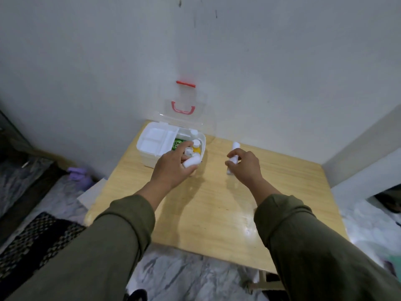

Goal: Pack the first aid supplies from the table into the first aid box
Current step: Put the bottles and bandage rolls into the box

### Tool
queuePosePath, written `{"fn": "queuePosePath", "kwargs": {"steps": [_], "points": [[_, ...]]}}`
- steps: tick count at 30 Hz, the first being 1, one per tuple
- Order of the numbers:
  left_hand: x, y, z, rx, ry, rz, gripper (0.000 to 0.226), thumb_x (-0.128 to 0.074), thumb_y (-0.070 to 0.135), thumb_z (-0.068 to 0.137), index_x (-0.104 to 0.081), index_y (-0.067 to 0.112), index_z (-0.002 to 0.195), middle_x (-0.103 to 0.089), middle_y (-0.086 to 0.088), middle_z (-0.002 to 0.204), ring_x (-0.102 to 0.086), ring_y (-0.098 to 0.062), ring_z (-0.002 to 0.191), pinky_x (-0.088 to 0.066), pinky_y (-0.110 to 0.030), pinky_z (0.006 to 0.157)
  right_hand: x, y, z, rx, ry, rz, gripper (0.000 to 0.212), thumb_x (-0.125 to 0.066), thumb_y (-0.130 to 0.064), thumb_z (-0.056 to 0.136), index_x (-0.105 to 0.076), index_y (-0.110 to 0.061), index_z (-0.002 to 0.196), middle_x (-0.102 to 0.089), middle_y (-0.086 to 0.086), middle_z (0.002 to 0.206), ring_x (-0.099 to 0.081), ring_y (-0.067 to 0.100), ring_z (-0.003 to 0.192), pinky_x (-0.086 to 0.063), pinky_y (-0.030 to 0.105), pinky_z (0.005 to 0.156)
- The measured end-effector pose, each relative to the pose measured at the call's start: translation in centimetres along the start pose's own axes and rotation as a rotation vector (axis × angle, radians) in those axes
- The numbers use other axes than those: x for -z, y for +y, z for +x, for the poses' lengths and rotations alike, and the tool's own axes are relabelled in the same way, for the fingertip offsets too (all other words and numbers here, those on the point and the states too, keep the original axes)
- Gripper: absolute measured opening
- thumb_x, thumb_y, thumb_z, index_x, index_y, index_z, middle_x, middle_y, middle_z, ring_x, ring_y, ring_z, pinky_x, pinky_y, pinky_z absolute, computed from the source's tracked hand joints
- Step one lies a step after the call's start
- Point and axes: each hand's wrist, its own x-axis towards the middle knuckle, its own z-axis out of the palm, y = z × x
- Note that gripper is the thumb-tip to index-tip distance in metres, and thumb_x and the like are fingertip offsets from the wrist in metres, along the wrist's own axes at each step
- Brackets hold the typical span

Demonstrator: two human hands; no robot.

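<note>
The white first aid box [149,158] stands open at the table's far left corner, its clear lid [184,118] with a red handle leaning against the wall. A white tray insert [155,139] fills its left half; a green packet [179,144] and small bottles [196,146] sit in the right half. My left hand [173,168] grips a white bandage roll [191,161] over the box's front right corner. My right hand [245,166] pinches a second white roll [233,158] at the table. A third white roll [236,145] lies just beyond it.
The light wooden table [217,203] stands in a corner of white walls. A white ledge [364,161] rises along its right side. A purple object [79,173] and a dark patterned mat [34,235] lie on the marble floor at left.
</note>
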Motion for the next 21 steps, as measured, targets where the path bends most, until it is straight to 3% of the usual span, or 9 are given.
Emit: {"fn": "queuePosePath", "kwargs": {"steps": [8, 12, 18, 21], "points": [[6.7, -2.0, 2.1, -0.016, 0.076, 0.009, 0.047, -0.070, 0.032, 0.080, -0.055, 0.031, 0.124, -0.070, -0.002, 0.100, -0.062, -0.021, 0.095, -0.046, -0.028, 0.081, -0.7, -7.0, 0.5, 0.065, 0.070, 0.006, 0.021, -0.068, -0.021, 0.082, -0.066, -0.018, 0.102, -0.057, 0.013, 0.103, -0.059, 0.029, 0.092, -0.042, 0.028, 0.073], [9.2, -4.8, 2.9, 0.042, 0.108, 0.035, 0.033, -0.073, 0.031, 0.077, -0.066, 0.022, 0.109, -0.071, -0.005, 0.097, -0.064, -0.024, 0.092, -0.047, -0.027, 0.079, -3.0, -10.2, 1.1, 0.087, 0.043, 0.014, 0.022, -0.069, -0.020, 0.081, -0.067, -0.017, 0.102, -0.053, 0.012, 0.098, -0.058, 0.028, 0.087, -0.037, 0.025, 0.071], [10.8, -8.6, 4.0, 0.096, 0.116, 0.010, 0.032, -0.075, 0.029, 0.076, -0.068, 0.021, 0.106, -0.072, -0.003, 0.098, -0.065, -0.021, 0.090, -0.051, -0.029, 0.081, -7.4, -13.5, 2.5, 0.091, -0.016, -0.002, 0.023, -0.066, -0.017, 0.082, -0.067, -0.015, 0.105, -0.053, 0.010, 0.096, -0.061, 0.027, 0.088, -0.040, 0.022, 0.062], [10.7, -9.9, 4.8, 0.097, 0.103, 0.003, 0.029, -0.075, 0.030, 0.076, -0.068, 0.022, 0.103, -0.070, 0.000, 0.097, -0.063, -0.016, 0.084, -0.048, -0.024, 0.076, -9.3, -14.4, 3.4, 0.082, -0.043, -0.027, 0.024, -0.069, -0.021, 0.081, -0.067, -0.018, 0.104, -0.058, 0.012, 0.102, -0.061, 0.027, 0.091, -0.044, 0.026, 0.076]]}}
